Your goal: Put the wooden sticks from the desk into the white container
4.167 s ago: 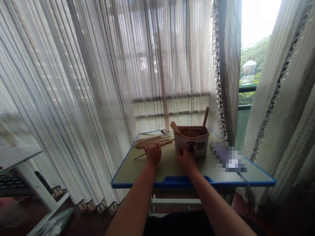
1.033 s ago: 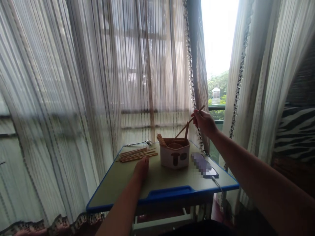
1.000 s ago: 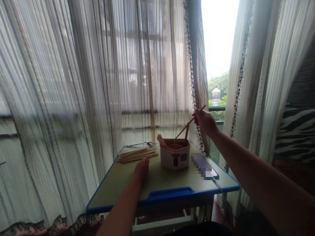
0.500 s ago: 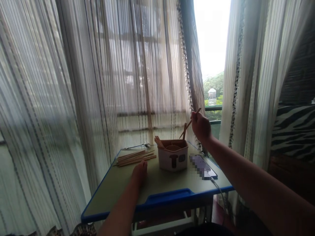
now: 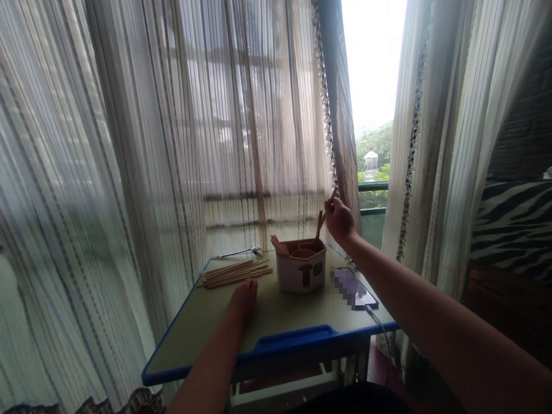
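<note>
In the head view my right hand (image 5: 340,219) pinches a wooden chopstick (image 5: 334,194) beside the back right corner of a white and brown container (image 5: 287,280). The held chopstick slants, and its lower part is mostly hidden by my hand and other sticks. A few upright chopsticks (image 5: 319,225) rise from that corner of the container; another bunch (image 5: 279,245) leans in its left compartment. My left hand (image 5: 244,299) rests on the table with its fingers curled closed, just in front of a loose pile of chopsticks (image 5: 235,273). No object shows in it.
The small table (image 5: 194,330) has a blue edge. A metal spoon or ladle (image 5: 254,251) lies at the back. To the container's right is a phone (image 5: 360,290) with a white cable (image 5: 379,323). Striped curtains (image 5: 224,144) hang behind the table.
My right hand has moved left and slightly down with the chopstick, closer to the container's back right corner. My left hand has stayed nearly in place. The view has shifted slightly.
</note>
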Demonstrator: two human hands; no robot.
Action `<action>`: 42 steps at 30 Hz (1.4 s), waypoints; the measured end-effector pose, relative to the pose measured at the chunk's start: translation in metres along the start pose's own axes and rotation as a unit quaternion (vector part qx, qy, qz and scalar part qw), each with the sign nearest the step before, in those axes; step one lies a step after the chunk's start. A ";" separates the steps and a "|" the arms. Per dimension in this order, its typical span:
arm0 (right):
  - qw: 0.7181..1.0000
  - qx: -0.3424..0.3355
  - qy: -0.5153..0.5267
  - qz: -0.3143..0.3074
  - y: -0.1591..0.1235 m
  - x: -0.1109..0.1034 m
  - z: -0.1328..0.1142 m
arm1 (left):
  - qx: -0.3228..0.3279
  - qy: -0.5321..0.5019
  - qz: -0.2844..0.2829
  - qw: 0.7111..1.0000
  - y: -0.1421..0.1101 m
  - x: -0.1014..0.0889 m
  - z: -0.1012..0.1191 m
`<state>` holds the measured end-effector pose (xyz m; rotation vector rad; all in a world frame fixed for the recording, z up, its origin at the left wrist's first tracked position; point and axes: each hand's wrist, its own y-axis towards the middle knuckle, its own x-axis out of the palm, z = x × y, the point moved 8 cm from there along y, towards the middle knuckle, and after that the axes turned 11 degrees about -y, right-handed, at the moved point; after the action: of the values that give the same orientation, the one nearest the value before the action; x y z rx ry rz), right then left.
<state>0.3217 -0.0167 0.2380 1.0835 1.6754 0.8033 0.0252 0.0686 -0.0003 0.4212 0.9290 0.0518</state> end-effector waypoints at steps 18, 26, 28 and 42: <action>0.995 -0.021 0.059 -0.077 -0.004 0.029 -0.020 | -0.035 -0.009 -0.017 0.999 -0.001 0.000 0.001; 0.993 -0.020 0.077 -0.089 -0.008 0.020 -0.019 | -0.028 -0.026 -0.017 0.999 -0.001 0.000 0.002; 0.993 -0.019 0.078 -0.082 -0.010 0.018 -0.014 | -0.021 -0.037 -0.013 0.999 -0.002 -0.001 0.002; 0.981 -0.097 -0.125 -0.111 -0.026 0.016 -0.013 | -0.019 -0.030 -0.022 0.999 -0.003 0.001 0.003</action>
<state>0.2991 -0.0129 0.2138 0.8100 1.4418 0.6431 0.0278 0.0652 0.0001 0.3655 0.8761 0.0166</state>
